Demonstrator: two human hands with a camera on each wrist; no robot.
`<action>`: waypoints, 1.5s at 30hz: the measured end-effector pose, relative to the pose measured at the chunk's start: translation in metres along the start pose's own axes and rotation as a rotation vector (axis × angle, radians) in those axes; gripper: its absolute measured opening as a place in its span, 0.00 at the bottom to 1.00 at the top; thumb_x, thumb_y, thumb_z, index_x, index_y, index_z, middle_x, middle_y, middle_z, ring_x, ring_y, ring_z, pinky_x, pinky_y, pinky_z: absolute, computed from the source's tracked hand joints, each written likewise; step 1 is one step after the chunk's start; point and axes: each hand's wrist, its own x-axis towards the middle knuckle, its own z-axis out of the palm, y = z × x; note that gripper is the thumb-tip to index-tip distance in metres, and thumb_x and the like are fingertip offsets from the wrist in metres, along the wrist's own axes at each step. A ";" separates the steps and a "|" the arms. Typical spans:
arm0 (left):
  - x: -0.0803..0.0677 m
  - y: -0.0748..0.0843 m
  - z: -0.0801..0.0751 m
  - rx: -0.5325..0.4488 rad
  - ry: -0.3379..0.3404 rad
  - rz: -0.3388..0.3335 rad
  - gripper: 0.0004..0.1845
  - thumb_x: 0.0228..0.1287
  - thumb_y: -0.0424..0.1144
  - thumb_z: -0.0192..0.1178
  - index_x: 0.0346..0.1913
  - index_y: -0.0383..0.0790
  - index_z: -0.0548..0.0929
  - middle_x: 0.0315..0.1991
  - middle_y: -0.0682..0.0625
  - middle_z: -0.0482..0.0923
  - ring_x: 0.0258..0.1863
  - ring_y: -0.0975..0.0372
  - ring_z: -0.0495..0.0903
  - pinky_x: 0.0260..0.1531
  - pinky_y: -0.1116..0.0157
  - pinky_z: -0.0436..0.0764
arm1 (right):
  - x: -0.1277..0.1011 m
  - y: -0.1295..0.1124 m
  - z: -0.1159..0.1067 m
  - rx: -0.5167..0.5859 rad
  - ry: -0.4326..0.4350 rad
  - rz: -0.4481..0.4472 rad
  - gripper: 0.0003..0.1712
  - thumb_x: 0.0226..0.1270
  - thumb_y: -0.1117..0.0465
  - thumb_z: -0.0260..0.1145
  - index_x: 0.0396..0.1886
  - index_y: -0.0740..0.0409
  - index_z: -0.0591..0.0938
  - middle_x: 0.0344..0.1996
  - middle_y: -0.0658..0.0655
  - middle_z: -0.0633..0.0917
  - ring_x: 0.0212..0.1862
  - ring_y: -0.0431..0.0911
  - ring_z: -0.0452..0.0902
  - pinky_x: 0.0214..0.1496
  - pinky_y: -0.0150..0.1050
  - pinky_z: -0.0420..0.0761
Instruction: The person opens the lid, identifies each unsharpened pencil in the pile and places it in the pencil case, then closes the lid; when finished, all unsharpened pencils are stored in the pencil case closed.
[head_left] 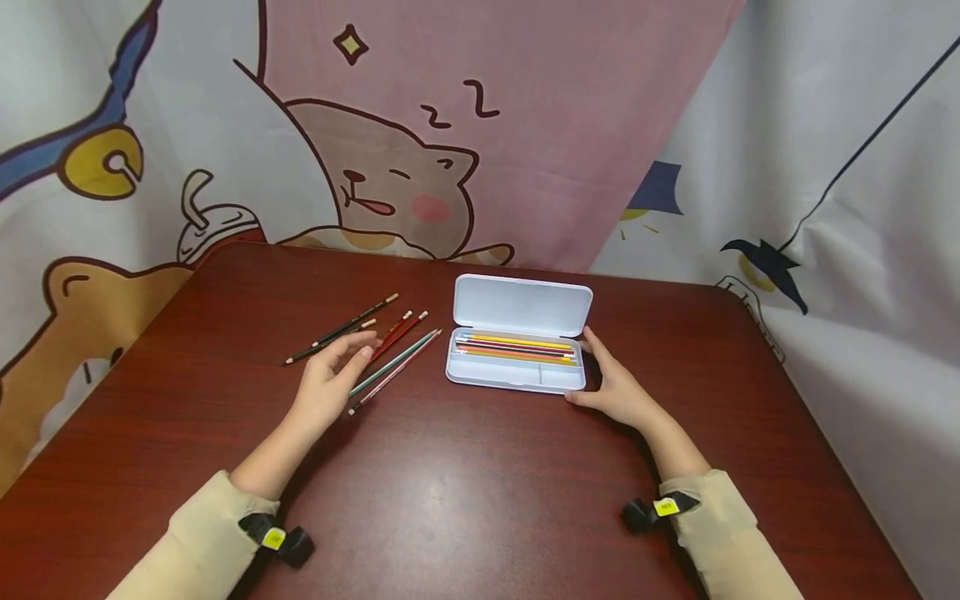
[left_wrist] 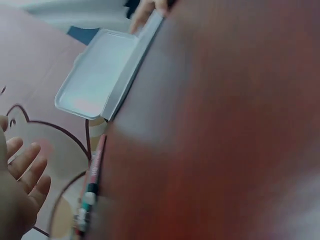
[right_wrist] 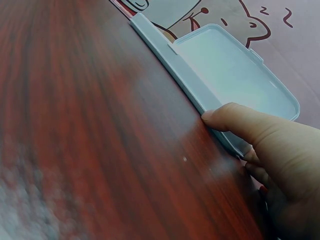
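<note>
L hand (head_left: 327, 385) lies over the loose pencils (head_left: 375, 346) on the worktop (head_left: 465, 492), fingers (head_left: 358, 347) nearly straight & spread a bit, nothing gripped. Fingertips reach the middle of the pencil spread; can't tell if they actually touch a pencil or just hover. Left wrist view shows the same fingers (left_wrist: 27, 165) open, apart, w/ pencil ends (left_wrist: 89, 192) just beside them at the worktop edge.

R hand (head_left: 617, 385) is at the right end of the pencil case (head_left: 517, 337): thumb curled to the front corner of the tray, other fingers against the far right side, so the case end sits between thumb & fingers. Right wrist view: thumb (right_wrist: 235, 120) presses on the case wall (right_wrist: 175, 75), touching.

Case is open, lid (head_left: 522, 304) tipped up behind the tray, beyond the R fingertips. Inside, several coloured pencils (head_left: 516, 347) lie lengthwise in the long rear compartment; front compartments near the thumb look bare.

Loose pencils: approx 5–6, fanned diagonally, left of the case & apart from it, mostly beyond and to the right of the L fingers.

Behind the worktop hangs a cartoon-print curtain (head_left: 390, 150). Both sleeves are beige, w/ a black strap on each wrist.
</note>
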 end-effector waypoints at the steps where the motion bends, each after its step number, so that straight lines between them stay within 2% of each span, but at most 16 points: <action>1: 0.005 -0.002 0.001 -0.011 -0.015 0.002 0.15 0.71 0.29 0.52 0.57 0.28 0.76 0.51 0.36 0.79 0.51 0.61 0.76 0.49 0.75 0.70 | 0.000 -0.001 0.000 0.001 0.001 0.000 0.66 0.49 0.56 0.78 0.77 0.58 0.42 0.67 0.64 0.64 0.69 0.56 0.53 0.67 0.59 0.51; 4: 0.023 -0.012 0.006 -0.051 -0.063 0.014 0.17 0.74 0.33 0.48 0.61 0.31 0.73 0.55 0.38 0.77 0.57 0.53 0.74 0.55 0.68 0.70 | 0.000 -0.001 0.000 0.005 0.004 0.000 0.66 0.49 0.56 0.78 0.76 0.59 0.42 0.67 0.64 0.64 0.68 0.56 0.54 0.67 0.59 0.51; 6: 0.036 -0.020 0.009 -0.070 -0.097 0.014 0.19 0.76 0.37 0.46 0.64 0.33 0.71 0.59 0.40 0.74 0.59 0.52 0.71 0.58 0.62 0.69 | -0.001 -0.001 0.000 0.007 0.005 0.000 0.66 0.49 0.56 0.78 0.76 0.59 0.42 0.67 0.64 0.64 0.68 0.56 0.54 0.67 0.59 0.51; 9: 0.053 -0.017 0.014 -0.104 -0.136 0.001 0.22 0.77 0.41 0.42 0.67 0.34 0.67 0.62 0.40 0.71 0.62 0.51 0.69 0.61 0.55 0.66 | 0.000 0.001 0.000 0.005 0.002 0.000 0.66 0.49 0.55 0.78 0.77 0.58 0.42 0.68 0.64 0.64 0.68 0.56 0.54 0.67 0.59 0.51; 15: 0.085 -0.013 0.026 -0.131 -0.176 -0.045 0.25 0.78 0.45 0.41 0.69 0.35 0.63 0.65 0.39 0.67 0.66 0.52 0.64 0.64 0.54 0.61 | 0.001 0.001 0.000 0.010 -0.001 0.003 0.66 0.49 0.55 0.78 0.76 0.58 0.42 0.68 0.64 0.64 0.68 0.56 0.53 0.67 0.60 0.50; 20: 0.101 -0.011 0.038 -0.105 -0.224 -0.086 0.27 0.78 0.48 0.39 0.71 0.37 0.61 0.67 0.42 0.66 0.67 0.54 0.62 0.63 0.53 0.62 | 0.000 0.001 0.001 0.012 -0.002 0.006 0.67 0.49 0.55 0.79 0.77 0.57 0.42 0.68 0.64 0.64 0.69 0.56 0.53 0.67 0.59 0.50; 23: 0.108 -0.011 0.046 -0.106 -0.246 -0.101 0.27 0.78 0.48 0.39 0.71 0.36 0.60 0.67 0.41 0.66 0.67 0.53 0.62 0.62 0.53 0.63 | 0.001 0.001 0.000 0.016 -0.004 0.005 0.67 0.49 0.55 0.79 0.77 0.57 0.42 0.68 0.63 0.64 0.69 0.56 0.52 0.67 0.59 0.50; 32: 0.114 -0.007 0.062 -0.248 -0.305 -0.132 0.27 0.78 0.46 0.36 0.70 0.31 0.61 0.65 0.37 0.67 0.66 0.50 0.64 0.64 0.53 0.60 | 0.001 0.002 0.000 0.023 -0.005 0.007 0.67 0.49 0.54 0.79 0.77 0.56 0.42 0.68 0.63 0.63 0.69 0.56 0.52 0.67 0.60 0.50; 39: 0.112 -0.005 0.064 -0.238 -0.298 -0.107 0.26 0.78 0.44 0.37 0.67 0.27 0.65 0.62 0.34 0.70 0.63 0.49 0.67 0.63 0.56 0.62 | 0.001 0.000 0.000 0.020 -0.005 0.008 0.67 0.49 0.55 0.79 0.77 0.58 0.41 0.68 0.63 0.64 0.70 0.55 0.52 0.68 0.59 0.50; 45: 0.107 0.003 0.062 -0.152 -0.352 -0.069 0.26 0.77 0.47 0.39 0.67 0.31 0.67 0.63 0.39 0.70 0.65 0.51 0.65 0.65 0.55 0.59 | 0.001 0.001 0.000 0.036 0.000 0.010 0.68 0.48 0.56 0.79 0.76 0.58 0.40 0.68 0.62 0.64 0.70 0.54 0.51 0.68 0.58 0.49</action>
